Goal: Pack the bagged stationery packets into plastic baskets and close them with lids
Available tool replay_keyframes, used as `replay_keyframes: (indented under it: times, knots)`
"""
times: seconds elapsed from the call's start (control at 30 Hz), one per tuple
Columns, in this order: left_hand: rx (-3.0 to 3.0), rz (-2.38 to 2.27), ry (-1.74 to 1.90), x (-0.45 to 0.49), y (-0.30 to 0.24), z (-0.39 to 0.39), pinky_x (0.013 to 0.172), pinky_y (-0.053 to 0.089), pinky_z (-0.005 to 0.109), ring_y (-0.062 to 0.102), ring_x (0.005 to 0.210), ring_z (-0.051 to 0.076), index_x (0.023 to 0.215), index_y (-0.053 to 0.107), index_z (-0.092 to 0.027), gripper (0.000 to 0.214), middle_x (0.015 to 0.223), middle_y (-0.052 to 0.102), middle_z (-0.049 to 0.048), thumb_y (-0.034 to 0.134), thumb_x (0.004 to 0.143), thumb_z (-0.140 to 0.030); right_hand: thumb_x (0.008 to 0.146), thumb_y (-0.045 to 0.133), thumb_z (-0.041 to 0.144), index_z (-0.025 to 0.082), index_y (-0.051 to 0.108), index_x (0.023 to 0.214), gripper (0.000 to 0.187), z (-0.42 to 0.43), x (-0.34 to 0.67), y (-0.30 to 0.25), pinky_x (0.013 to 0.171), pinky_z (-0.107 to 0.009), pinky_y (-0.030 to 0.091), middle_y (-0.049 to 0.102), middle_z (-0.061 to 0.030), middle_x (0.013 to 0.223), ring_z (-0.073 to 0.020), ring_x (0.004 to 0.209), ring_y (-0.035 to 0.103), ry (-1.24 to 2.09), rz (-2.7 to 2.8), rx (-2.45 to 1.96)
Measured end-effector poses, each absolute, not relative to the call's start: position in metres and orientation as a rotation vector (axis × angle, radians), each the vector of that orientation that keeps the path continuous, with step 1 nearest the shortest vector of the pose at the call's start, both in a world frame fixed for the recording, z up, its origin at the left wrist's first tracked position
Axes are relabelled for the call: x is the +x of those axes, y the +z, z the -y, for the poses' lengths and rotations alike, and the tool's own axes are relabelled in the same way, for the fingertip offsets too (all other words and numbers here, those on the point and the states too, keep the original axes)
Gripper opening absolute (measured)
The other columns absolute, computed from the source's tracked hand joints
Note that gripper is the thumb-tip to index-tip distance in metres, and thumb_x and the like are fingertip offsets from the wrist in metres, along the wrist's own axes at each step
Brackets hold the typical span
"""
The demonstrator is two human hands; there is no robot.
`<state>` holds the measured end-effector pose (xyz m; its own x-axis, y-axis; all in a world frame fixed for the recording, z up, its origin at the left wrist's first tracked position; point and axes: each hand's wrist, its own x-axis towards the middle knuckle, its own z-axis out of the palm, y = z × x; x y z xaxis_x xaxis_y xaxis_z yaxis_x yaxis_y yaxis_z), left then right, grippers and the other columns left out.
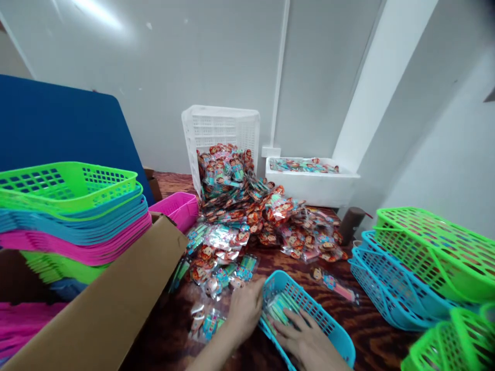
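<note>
A blue plastic basket (328, 322) with pierced walls sits on the table in front of me, slanting toward the lower right. Several clear-wrapped packets (281, 307) with green strips lie inside it. My left hand (246, 308) is at the basket's far left corner, its fingers curled against the rim; the fingertips are partly hidden. Down in the basket, my right hand (303, 337) rests on the packets with its fingers spread. Loose packets (211, 322) printed with a red-haired cartoon figure lie left of my left hand, and one pink-ended packet (335, 285) lies beyond the basket.
A white crate (189, 139) on its side spills a large heap of packets (266, 206). Behind stands a white foam box (313, 186). Stacked baskets (77, 226) and a cardboard box (112, 288) stand left; green baskets (436, 247) and blue baskets (386, 288) stand right, near a brown cylinder (351, 224).
</note>
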<state>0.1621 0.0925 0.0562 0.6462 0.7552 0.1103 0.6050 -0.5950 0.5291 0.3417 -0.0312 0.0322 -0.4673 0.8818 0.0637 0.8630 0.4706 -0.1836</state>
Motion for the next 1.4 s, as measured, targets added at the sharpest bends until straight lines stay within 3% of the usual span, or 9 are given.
replay_keyframes:
  times: [0.13, 0.3, 0.4, 0.53, 0.87, 1.0, 1.07, 1.23, 1.4]
  knots:
    - [2.392, -1.09, 0.444, 0.154, 0.06, -0.091, 0.093, 0.048, 0.037, 0.062, 0.107, 0.025, 0.131, 0.057, -0.023, 0.037, 0.118, 0.067, 0.0095, 0.037, 0.101, -0.031, 0.095, 0.049, 0.02, 0.036, 0.069, 0.118, 0.034, 0.045, 0.338, 0.065, 0.112, -0.054, 0.031, 0.067, 0.0017, 0.13, -0.0267, 0.128, 0.054, 0.473, 2.159, -1.648]
    - [2.575, -0.93, 0.751, 0.148, 0.084, -0.078, 0.091, 0.045, 0.039, 0.057, 0.103, 0.025, 0.117, 0.062, -0.017, 0.032, 0.11, 0.064, 0.0117, 0.037, 0.103, -0.03, 0.099, 0.045, 0.026, 0.023, 0.07, 0.111, 0.028, 0.068, 0.361, 0.071, 0.093, -0.042, 0.048, 0.072, -0.0077, 0.107, -0.0234, 0.104, 0.063, 0.262, 1.572, -1.724]
    - [2.738, -0.557, 0.446, 0.165, 0.109, -0.064, 0.08, 0.046, 0.032, 0.059, 0.087, 0.021, 0.093, 0.066, -0.019, 0.03, 0.093, 0.065, 0.0064, 0.038, 0.102, -0.025, 0.099, 0.044, 0.023, 0.021, 0.069, 0.109, 0.027, 0.077, 0.367, 0.061, 0.085, -0.036, 0.05, 0.071, -0.0072, 0.1, -0.0218, 0.097, 0.064, 0.229, 1.518, -1.711]
    - [2.715, -0.238, -0.082, 0.204, 0.123, -0.052, 0.075, 0.049, 0.029, 0.064, 0.084, 0.02, 0.09, 0.071, -0.024, 0.027, 0.094, 0.068, 0.004, 0.048, 0.099, -0.035, 0.098, 0.041, 0.019, 0.021, 0.069, 0.107, 0.029, 0.075, 0.359, 0.046, 0.086, -0.035, 0.051, 0.071, -0.0069, 0.102, -0.0218, 0.097, 0.064, 0.203, 1.597, -1.78]
    - [2.665, -0.669, -0.19, 0.216, 0.092, -0.034, 0.087, 0.052, 0.041, 0.063, 0.103, 0.03, 0.104, 0.075, -0.026, 0.027, 0.114, 0.066, 0.0095, 0.05, 0.094, -0.026, 0.095, 0.037, 0.017, 0.018, 0.068, 0.114, 0.036, 0.072, 0.355, 0.032, 0.086, -0.042, 0.049, 0.072, -0.0103, 0.104, -0.026, 0.094, 0.065, -0.021, 1.877, -2.054]
    - [2.637, -0.58, 0.103, 0.182, 0.096, -0.024, 0.113, 0.032, 0.051, 0.052, 0.124, 0.03, 0.127, 0.063, -0.029, 0.033, 0.136, 0.059, 0.007, 0.053, 0.096, -0.033, 0.096, 0.036, 0.021, 0.018, 0.067, 0.111, 0.035, 0.067, 0.37, 0.02, 0.086, -0.042, 0.05, 0.072, -0.011, 0.106, -0.026, 0.094, 0.066, -0.053, 1.842, -2.093]
    - [2.545, -0.612, 0.333, 0.15, 0.091, -0.02, 0.117, 0.029, 0.046, 0.047, 0.132, 0.026, 0.136, 0.055, -0.029, 0.038, 0.145, 0.052, 0.0059, 0.048, 0.1, -0.032, 0.096, 0.038, 0.027, 0.018, 0.066, 0.113, 0.034, 0.065, 0.391, 0.013, 0.087, -0.043, 0.051, 0.072, -0.0114, 0.108, -0.0268, 0.095, 0.067, -0.092, 1.82, -2.124]
    - [2.244, -1.152, 0.454, 0.06, 0.054, -0.034, 0.099, 0.046, 0.034, 0.061, 0.112, 0.022, 0.119, 0.066, -0.024, 0.029, 0.122, 0.067, 0.007, 0.046, 0.099, -0.026, 0.095, 0.04, 0.04, 0.019, 0.065, 0.114, 0.038, 0.064, 0.444, 0.021, 0.091, -0.044, 0.05, 0.07, -0.0112, 0.111, -0.0282, 0.101, 0.065, -0.18, 1.772, -2.065]
    - [2.265, -1.486, 0.474, 0.041, 0.03, -0.084, 0.096, 0.046, 0.031, 0.061, 0.108, 0.021, 0.111, 0.067, -0.021, 0.026, 0.114, 0.068, 0.0069, 0.045, 0.097, -0.021, 0.097, 0.04, 0.032, 0.019, 0.067, 0.109, 0.032, 0.03, 0.375, 0.064, 0.093, -0.043, 0.047, 0.07, -0.0139, 0.106, -0.0291, 0.102, 0.062, -0.291, 1.548, -1.896]
